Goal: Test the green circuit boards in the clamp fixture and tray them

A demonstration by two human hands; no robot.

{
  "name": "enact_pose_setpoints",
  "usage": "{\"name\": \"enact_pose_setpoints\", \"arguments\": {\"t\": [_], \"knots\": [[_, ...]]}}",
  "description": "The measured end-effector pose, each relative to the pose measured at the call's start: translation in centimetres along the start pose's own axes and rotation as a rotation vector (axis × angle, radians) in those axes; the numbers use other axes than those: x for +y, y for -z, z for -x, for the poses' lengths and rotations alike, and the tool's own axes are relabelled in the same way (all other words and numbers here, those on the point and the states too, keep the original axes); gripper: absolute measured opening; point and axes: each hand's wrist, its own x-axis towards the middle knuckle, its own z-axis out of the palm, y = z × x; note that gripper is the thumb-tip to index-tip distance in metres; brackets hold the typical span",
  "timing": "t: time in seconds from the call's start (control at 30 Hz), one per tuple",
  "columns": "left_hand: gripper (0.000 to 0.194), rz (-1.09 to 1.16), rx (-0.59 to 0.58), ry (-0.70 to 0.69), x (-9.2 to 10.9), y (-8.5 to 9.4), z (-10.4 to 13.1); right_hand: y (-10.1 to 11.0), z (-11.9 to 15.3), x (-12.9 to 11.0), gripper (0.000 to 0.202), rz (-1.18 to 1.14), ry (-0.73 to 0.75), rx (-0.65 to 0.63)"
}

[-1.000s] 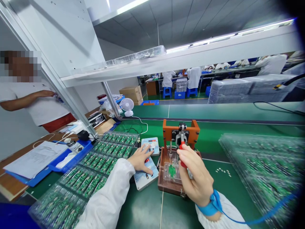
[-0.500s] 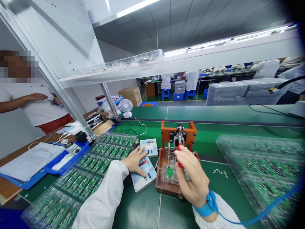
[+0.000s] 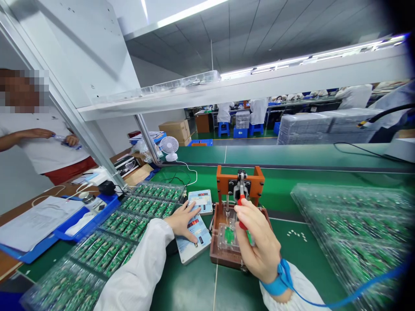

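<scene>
My left hand lies with fingers spread across two pale blue boxes with red digit displays, the nearer display box and the farther display box. My right hand is wrapped round the red handle of a toggle clamp. This clamp is mounted on an orange bracket above a brown test fixture. A green circuit board shows in the clear holder of the fixture, partly behind my right hand. A blue wrist strap with a cord circles my right wrist.
Trays of green circuit boards line the left side; stacked clear trays stand on the right. Small white pieces lie beside the fixture. A white fan stands behind. A person stands at the far left.
The view has shifted slightly, so most things sit a little farther left. Both hands keep their places, the right still round the red handle.
</scene>
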Motion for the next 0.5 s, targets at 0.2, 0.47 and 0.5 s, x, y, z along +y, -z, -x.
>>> {"name": "enact_pose_setpoints", "arguments": {"t": [0.2,0.47,0.5], "knots": [[0.145,0.000,0.001,-0.011,-0.2,-0.2,0.0,-0.1,0.0,-0.1,0.064,-0.003,-0.008,0.001],[0.142,-0.067,-0.015,0.048,0.5,0.4,-0.1,-0.2,0.1,-0.1,0.065,-0.014,-0.025,0.022],[0.141,-0.069,-0.013,0.057,0.8,0.7,0.2,-0.2,0.1,-0.1,0.065,-0.012,-0.027,0.022]]}}
